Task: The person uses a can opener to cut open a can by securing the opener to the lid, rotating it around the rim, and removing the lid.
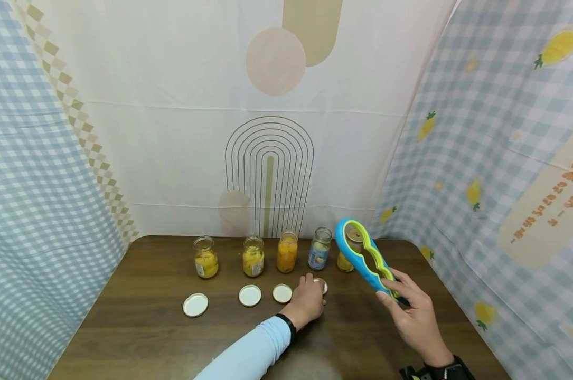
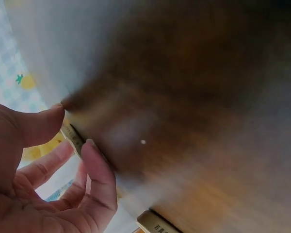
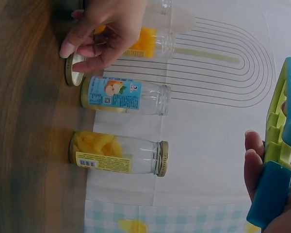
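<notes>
My left hand (image 1: 307, 300) pinches a jar lid (image 3: 69, 73) by its edge, thumb on one side and fingers on the other. White inside and gold at the rim, the lid stands at the foot of an uncovered jar with a blue label (image 3: 114, 93). My right hand (image 1: 416, 316) grips a blue-and-green jar opener (image 1: 357, 261) by its handle end, held up above the table. Behind the opener in the head view is a jar of yellow fruit (image 3: 102, 153) with its gold lid (image 3: 163, 158) on.
Three more uncovered jars of yellow or orange fruit, a left jar (image 1: 206, 263), a second jar (image 1: 253, 259) and an orange jar (image 1: 287, 253), line the back of the brown table (image 1: 139, 316). Before them lie three lids, white side up: one lid (image 1: 195, 305), another (image 1: 250, 295), a third (image 1: 282, 293).
</notes>
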Motion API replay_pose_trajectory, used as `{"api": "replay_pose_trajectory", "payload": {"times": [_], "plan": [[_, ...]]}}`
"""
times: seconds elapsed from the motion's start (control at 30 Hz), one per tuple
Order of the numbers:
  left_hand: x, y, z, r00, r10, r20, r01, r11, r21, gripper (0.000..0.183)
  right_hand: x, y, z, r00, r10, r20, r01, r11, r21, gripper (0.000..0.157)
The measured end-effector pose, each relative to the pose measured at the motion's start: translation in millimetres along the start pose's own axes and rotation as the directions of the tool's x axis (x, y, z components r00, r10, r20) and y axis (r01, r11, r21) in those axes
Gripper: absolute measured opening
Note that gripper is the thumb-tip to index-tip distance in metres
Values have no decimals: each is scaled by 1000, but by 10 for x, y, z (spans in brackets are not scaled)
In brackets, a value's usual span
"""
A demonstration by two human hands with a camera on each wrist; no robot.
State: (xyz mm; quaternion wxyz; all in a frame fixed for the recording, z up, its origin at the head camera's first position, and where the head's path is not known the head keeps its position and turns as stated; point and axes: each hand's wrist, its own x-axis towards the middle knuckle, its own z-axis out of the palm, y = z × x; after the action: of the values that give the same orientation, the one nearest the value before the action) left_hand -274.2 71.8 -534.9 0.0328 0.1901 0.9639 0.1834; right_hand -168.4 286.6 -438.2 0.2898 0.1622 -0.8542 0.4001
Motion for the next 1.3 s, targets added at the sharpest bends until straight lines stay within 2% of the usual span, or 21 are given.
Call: {"api": "replay_pose_trajectory", "payload": {"times": [0.07, 0.2, 0.4, 0.53, 0.63, 0.77, 1.0, 1.17, 1.3], "plan": [[-16, -5, -24, 1000, 3, 9, -3, 1000, -4, 30, 0, 3, 4, 1000, 1, -4, -1, 1000, 0, 29], [-57, -14, -47, 1000, 8, 22, -6, 998, -68, 28, 5, 6, 3, 1000, 5, -11, -5, 1000, -6, 28], [-141, -31, -49, 999, 9, -45, -18, 978, -210, 49, 31, 18, -22, 1000, 13, -18, -13, 1000, -28, 28], [-307, -5, -227, 999, 8, -52, -22, 959, -283, 53, 50, 42, -43, 1000, 18, -22, -19, 999, -39, 28], [-509, -12, -412, 999, 6, -35, -16, 953, -302, 57, 63, 56, -63, 999, 15, -32, -17, 999, -37, 28], [-867, -87, -644, 1000, 10, -12, -14, 941, -339, 62, 70, 78, -110, 998, -3, -65, 1, 999, -34, 30], [-1570, -406, -912, 997, 26, -78, -57, 904, -423, 59, 35, 128, -209, 995, 15, -103, -21, 998, -57, 31], [-1950, -671, -1052, 999, -43, -17, 29, 871, -491, 58, 21, 178, -228, 994, 24, -107, -30, 998, -61, 31], [-2130, -806, -1050, 991, -123, -52, 85, 880, -467, 55, -11, 229, -235, 993, 32, -118, -40, 997, -71, 30]]}}
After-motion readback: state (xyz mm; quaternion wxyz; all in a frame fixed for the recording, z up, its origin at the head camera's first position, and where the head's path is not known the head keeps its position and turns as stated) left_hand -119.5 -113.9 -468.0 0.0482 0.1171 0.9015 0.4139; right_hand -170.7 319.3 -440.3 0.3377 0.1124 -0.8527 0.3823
